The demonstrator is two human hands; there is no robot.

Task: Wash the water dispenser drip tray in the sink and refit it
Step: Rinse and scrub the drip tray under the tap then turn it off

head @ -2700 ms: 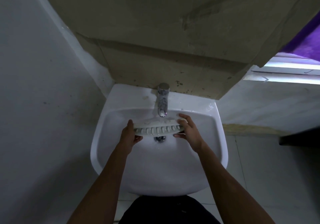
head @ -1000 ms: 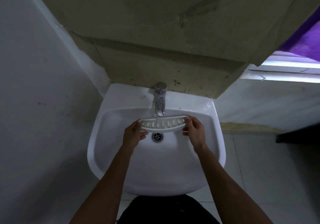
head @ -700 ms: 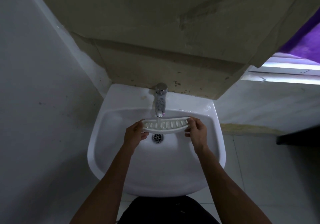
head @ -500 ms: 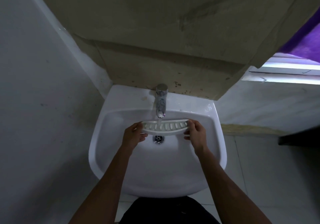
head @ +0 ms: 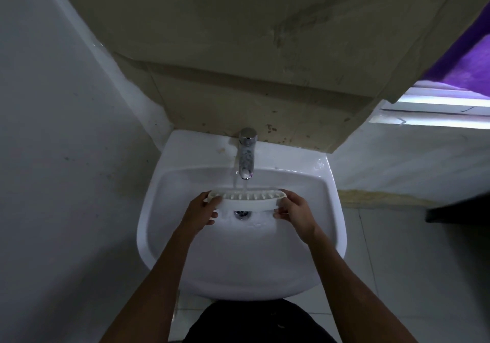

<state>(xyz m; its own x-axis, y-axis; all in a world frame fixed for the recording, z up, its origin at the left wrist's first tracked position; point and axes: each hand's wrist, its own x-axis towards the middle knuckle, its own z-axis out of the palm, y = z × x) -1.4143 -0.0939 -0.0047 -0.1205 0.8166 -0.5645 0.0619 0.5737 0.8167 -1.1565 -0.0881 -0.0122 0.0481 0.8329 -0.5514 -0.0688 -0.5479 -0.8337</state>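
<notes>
**White tray under the running tap**

White drip tray (head: 246,199) sits under the chrome tap (head: 246,154), above the drain (head: 241,214). Your left hand (head: 202,209) and right hand (head: 294,210) grip its ends. Around: white sink (head: 238,268), stained beige wall (head: 238,51).

A stained, beige wall (head: 265,38) rises at the back, its lower edge speckled with dark spots. On the left stands a plain grey wall (head: 53,157) with a few small marks. At the upper right, a purple curtain (head: 469,61) hangs above a bright white window sill (head: 445,109). Pale floor tiles (head: 397,276) lie to the right, with a yellowish strip (head: 376,197) along the foot of the white wall. A dark ledge (head: 458,210) juts in from the right edge.
</notes>
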